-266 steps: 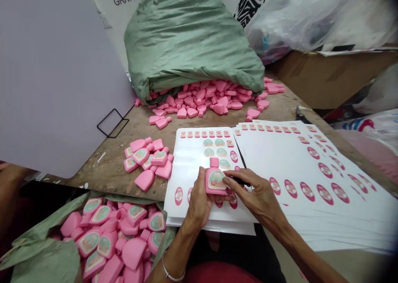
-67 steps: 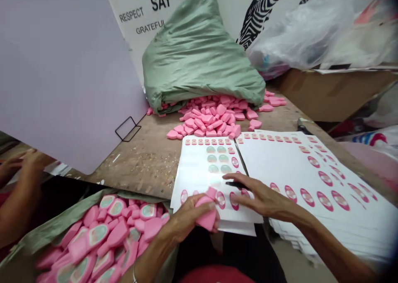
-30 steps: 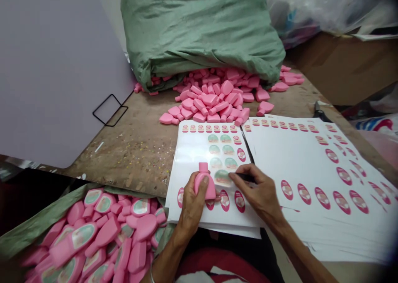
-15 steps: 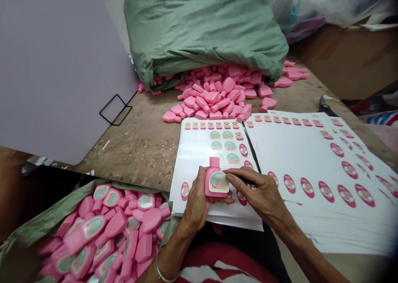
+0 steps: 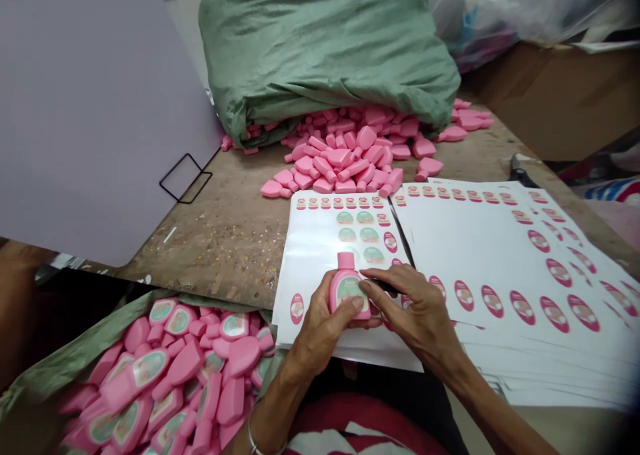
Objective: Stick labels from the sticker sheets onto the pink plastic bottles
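The pink bottle (image 5: 345, 273) was upright above the sticker sheet (image 5: 315, 262). Your left thumb had just lowered onto its green label (image 5: 349, 286), evidently to press it flat. Your left hand (image 5: 317, 322) clamped the bottle; your right hand (image 5: 423, 308), angled inward, gripped what was probably a dark tool (image 5: 383, 286), fingertips together beside the label.

Left hand (image 5: 320, 318) curled closed, thumb pressed over front, fingers wrapped beneath; right hand (image 5: 417, 312) meets it, thumb and index fingertips pinched together, forearms angling in from below.
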Available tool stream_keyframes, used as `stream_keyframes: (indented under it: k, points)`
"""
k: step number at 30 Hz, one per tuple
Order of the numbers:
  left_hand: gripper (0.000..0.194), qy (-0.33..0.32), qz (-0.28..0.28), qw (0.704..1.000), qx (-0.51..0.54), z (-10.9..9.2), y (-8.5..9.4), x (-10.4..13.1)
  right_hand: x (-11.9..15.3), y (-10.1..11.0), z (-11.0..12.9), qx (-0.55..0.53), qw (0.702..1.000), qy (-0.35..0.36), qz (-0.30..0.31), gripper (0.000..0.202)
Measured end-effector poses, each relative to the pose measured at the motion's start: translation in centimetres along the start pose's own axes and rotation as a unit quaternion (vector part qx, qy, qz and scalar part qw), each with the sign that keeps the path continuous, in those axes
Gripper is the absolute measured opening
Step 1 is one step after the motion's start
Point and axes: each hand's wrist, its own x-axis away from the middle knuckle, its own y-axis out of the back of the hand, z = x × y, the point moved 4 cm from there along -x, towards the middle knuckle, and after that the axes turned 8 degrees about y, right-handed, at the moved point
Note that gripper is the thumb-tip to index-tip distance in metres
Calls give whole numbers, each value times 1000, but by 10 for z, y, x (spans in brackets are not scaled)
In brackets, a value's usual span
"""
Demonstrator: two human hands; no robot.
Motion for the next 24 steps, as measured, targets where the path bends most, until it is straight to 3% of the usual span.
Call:
stream_keyframes:
  k: [3,6,9,11,14,16,19,22,24]
  points:
    - [34,7,18,1000,-17,-2,-1,3,-3,2,-6,50,998,-44,-20,40]
    - [33,39,56,996,-55,-6,-10,10,-8,-7,-10,-59,992,-112,28,60]
    - [37,74,79,990,-85,-9,-12,21,-14,-13,-21,-152,972,-156,83,58]
    - [40,65,26,994,-88,-15,3,25,-21,-6,-43,-137,970,-185,77,56]
    - [40,11,-133,980,-146,-31,54,21,-46,13,-85,-31,978,-194,64,52]
    - [41,-41,-249,939,-233,-48,92,15,-74,23,-109,66,978,-191,42,51]
    - [46,-126,-380,808,-432,-76,130,2,-118,23,-132,216,944,-248,13,59]
    - [57,-232,-446,661,-556,-95,129,-3,-145,13,-141,275,919,-283,24,58]
    - [54,-295,-443,615,-582,-97,112,-2,-149,11,-142,279,918,-279,30,51]
